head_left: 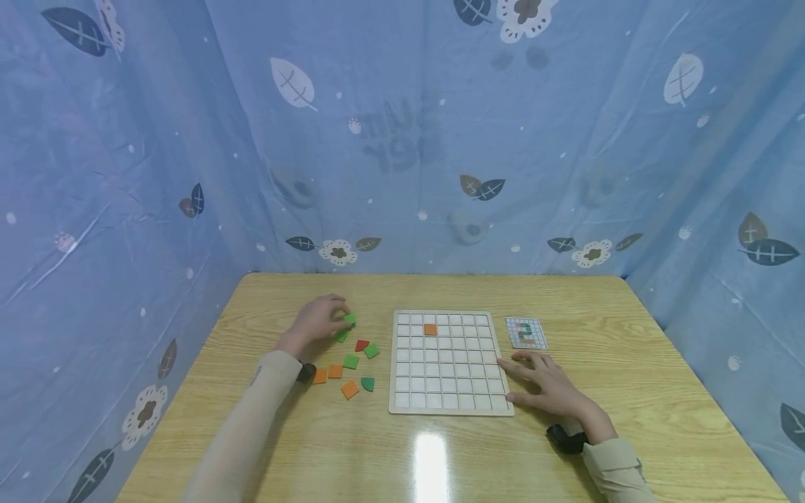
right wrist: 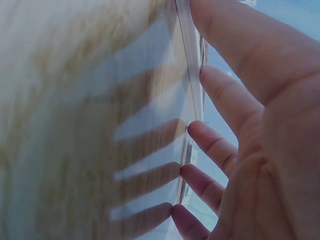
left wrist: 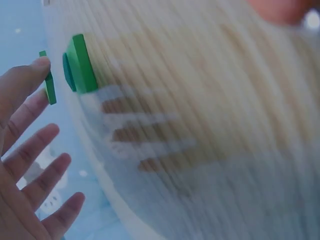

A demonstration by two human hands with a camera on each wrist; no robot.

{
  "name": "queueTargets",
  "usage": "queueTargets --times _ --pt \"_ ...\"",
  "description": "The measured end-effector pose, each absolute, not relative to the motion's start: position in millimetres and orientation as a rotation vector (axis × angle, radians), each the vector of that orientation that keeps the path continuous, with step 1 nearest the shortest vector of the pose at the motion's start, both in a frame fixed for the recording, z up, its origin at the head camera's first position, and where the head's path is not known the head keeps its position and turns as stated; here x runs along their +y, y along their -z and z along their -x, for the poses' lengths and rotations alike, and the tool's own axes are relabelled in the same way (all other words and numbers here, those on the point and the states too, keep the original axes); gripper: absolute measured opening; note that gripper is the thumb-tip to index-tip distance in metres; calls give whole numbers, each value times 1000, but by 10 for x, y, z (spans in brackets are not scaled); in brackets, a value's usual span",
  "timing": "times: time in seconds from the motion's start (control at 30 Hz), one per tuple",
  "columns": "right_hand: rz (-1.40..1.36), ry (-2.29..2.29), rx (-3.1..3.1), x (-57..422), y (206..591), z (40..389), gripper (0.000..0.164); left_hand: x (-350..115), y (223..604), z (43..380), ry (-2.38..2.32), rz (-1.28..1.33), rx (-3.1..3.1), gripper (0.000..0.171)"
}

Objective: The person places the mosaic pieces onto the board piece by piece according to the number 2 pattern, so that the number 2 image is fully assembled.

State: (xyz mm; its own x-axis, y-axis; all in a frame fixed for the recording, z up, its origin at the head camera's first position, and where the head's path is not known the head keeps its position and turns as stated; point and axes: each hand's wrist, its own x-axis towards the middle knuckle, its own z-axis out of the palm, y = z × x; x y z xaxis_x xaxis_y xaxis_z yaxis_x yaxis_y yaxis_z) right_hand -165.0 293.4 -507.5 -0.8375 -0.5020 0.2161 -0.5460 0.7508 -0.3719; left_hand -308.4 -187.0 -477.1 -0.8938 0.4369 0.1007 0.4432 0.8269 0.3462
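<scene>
My left hand [head_left: 319, 319] is at the left of the table, pinching a small green tile [left wrist: 50, 87] between thumb and index finger, its other fingers spread. Just beside it on the tabletop lies another green tile [left wrist: 82, 65], with a darker green piece [left wrist: 69, 72] behind it in the left wrist view. A pale wooden grid board [head_left: 440, 410] lies mid-table, bearing one orange square tile [head_left: 430, 330] in its upper part. At the board's right side, my right hand [head_left: 550, 385] rests with spread fingers, thumb and fingertips at the edge.
Left of the board lie loose pieces: a red piece [head_left: 361, 346], green squares [head_left: 351, 362], orange squares [head_left: 349, 390] and a dark green rounded piece [head_left: 367, 383]. A pattern card [head_left: 527, 342] lies to the right. Blue patterned curtain [head_left: 402, 140] surrounds the table's [head_left: 302, 447] back and sides.
</scene>
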Motion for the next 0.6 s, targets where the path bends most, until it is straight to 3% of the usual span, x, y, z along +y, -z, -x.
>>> queueTargets --times 0.6 --pt "-859 -630 -2849 2934 5080 1659 62 -1536 4737 3132 549 807 -2968 34"
